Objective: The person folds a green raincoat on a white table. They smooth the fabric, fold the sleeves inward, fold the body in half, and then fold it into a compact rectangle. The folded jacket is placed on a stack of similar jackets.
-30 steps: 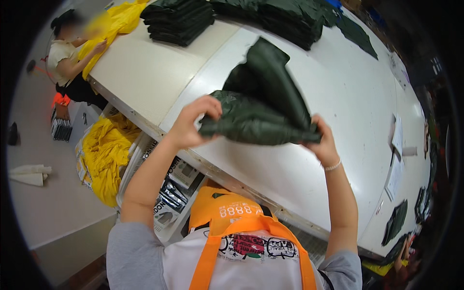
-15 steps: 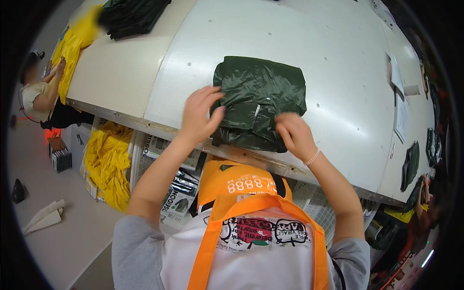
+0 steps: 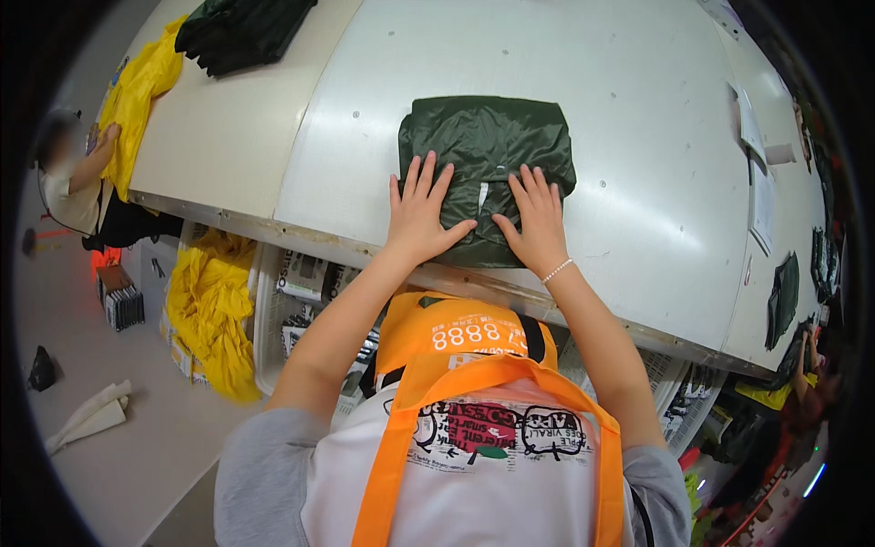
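Note:
A dark green garment of thin, shiny fabric, folded into a rough square, lies on the pale worktable close to its near edge. Both my hands rest flat on its nearer half, fingers pointing away from me. My left hand covers the left side with the fingers spread. On the right side lies my right hand, its thumb turned inward toward the other thumb. Between the two thumbs shows a small white tag. Neither hand grips anything; the fabric under the palms is hidden.
Dark folded garments lie at the far left of the table. A person there handles yellow fabric. Below the table edge stand a bin of yellow fabric and packaged goods. Papers lie at the right.
My hands have moved from the garment's left and right edges onto its top and flattened there. The garment's near edge has shifted slightly away from me and looks smoother.

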`<act>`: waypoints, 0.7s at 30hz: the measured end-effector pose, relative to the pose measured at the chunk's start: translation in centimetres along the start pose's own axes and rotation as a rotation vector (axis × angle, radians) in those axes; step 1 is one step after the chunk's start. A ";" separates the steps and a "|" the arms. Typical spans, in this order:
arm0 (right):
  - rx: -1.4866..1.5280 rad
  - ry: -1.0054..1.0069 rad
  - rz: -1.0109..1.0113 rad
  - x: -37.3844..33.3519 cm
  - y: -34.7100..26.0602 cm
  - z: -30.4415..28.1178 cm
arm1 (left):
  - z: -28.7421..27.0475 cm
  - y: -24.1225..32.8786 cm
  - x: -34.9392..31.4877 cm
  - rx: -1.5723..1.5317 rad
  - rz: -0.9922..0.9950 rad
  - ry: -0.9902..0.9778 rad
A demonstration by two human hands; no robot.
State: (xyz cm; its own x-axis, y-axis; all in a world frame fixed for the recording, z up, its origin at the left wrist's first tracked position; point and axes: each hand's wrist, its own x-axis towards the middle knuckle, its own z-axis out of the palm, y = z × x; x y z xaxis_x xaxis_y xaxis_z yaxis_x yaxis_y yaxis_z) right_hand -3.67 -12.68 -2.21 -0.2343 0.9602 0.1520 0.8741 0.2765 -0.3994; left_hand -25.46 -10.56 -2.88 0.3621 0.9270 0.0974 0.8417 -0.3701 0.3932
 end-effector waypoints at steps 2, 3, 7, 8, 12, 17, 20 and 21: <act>-0.040 0.010 0.038 -1.1 -0.3 0.3 | -1.1 1.1 -1.1 -0.022 0.032 0.004; -0.058 0.016 0.056 -1.5 -0.4 0.5 | -1.0 1.3 -1.6 -0.087 0.033 0.002; -0.069 0.040 0.040 -1.9 -0.3 0.9 | -1.2 2.5 -3.4 -0.196 0.017 0.013; -0.066 0.038 0.038 -1.9 -0.2 0.8 | -1.2 2.8 -3.5 -0.201 0.018 0.025; -0.037 0.030 0.037 -2.0 0.0 0.9 | -2.2 3.1 -4.7 -0.263 -0.003 0.097; 0.000 0.030 0.048 -1.7 0.0 0.9 | -3.4 2.2 -6.1 -0.533 -0.323 0.074; 0.021 0.036 0.048 -1.8 0.1 0.6 | -2.7 1.3 -6.2 -0.836 -0.534 -0.019; 0.052 0.059 0.039 -1.8 0.1 0.6 | -2.3 1.1 -6.2 -0.841 -0.532 -0.005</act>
State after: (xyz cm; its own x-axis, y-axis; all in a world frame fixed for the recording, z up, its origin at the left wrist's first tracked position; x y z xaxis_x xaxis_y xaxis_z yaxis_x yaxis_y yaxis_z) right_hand -3.41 -14.37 -3.06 -0.1732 0.9668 0.1880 0.8584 0.2418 -0.4524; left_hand -27.68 -16.60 -0.93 0.0235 0.9589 -0.2826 0.3373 0.2585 0.9052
